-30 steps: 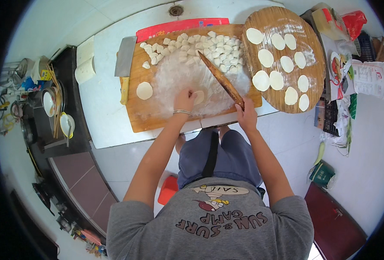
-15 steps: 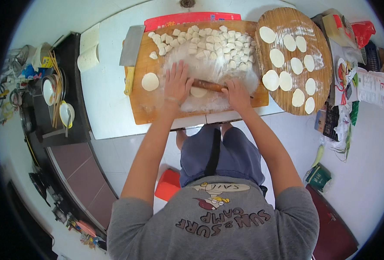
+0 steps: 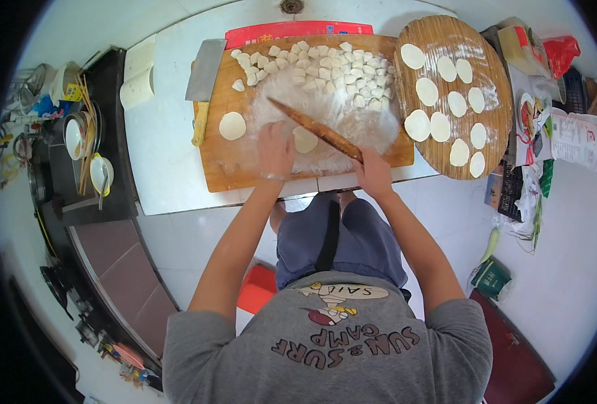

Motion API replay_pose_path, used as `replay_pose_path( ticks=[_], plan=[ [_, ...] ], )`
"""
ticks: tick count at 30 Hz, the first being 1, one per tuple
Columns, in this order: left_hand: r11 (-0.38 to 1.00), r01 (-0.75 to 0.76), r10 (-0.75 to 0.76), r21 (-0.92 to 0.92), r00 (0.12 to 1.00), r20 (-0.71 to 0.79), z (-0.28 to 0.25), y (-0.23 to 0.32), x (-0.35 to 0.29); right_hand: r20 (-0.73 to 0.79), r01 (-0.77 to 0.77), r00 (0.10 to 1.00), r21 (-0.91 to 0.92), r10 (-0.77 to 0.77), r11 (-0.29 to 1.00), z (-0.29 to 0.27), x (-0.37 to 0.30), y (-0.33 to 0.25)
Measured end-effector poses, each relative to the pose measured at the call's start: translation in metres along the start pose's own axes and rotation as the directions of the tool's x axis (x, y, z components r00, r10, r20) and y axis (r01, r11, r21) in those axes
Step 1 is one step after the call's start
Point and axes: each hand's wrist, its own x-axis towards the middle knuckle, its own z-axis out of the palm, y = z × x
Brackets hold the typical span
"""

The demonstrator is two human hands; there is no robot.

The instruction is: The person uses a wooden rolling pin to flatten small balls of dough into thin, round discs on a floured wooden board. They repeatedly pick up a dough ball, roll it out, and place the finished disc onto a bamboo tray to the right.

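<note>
My left hand (image 3: 275, 149) presses on the floured wooden cutting board (image 3: 221, 165), fingertips at the edge of a flat round dough wrapper (image 3: 304, 140). My right hand (image 3: 374, 172) grips the near end of a wooden rolling pin (image 3: 315, 130), which lies diagonally across the board over the wrapper. Several small dough pieces (image 3: 325, 67) are heaped at the board's far side. One finished wrapper (image 3: 232, 126) lies at the board's left.
A round woven tray (image 3: 494, 81) on the right holds several finished wrappers (image 3: 418, 125). A cleaver (image 3: 204, 74) rests at the board's left edge. Bowls and chopsticks (image 3: 89, 155) stand on a dark stand at the left. Bags and packets (image 3: 568, 138) crowd the right.
The rolling pin went from diagonal to flat under both hands, then back to diagonal. My left hand has come off the pin and now turns the wrapper.
</note>
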Motion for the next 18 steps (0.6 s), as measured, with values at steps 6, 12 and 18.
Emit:
replay_pose_path(
  ticks=[6, 12, 18],
  plan=[
    [0.997, -0.079, 0.076, 0.006, 0.976, 0.206, 0.024, 0.007, 0.028, -0.070, -0.096, 0.991, 0.256, 0.117, 0.962, -0.016, -0.002, -0.009],
    [0.985, 0.167, -0.173, 0.050, 0.901, 0.398, 0.036, 0.001, 0.041, -0.143, -0.105, 0.977, 0.316, 0.157, 0.943, -0.007, -0.008, 0.006],
    [0.983, 0.174, -0.179, 0.059, 0.833, 0.524, 0.019, -0.010, 0.030, -0.143, -0.125, 0.973, 0.320, 0.179, 0.939, 0.002, -0.011, 0.006]
  ],
)
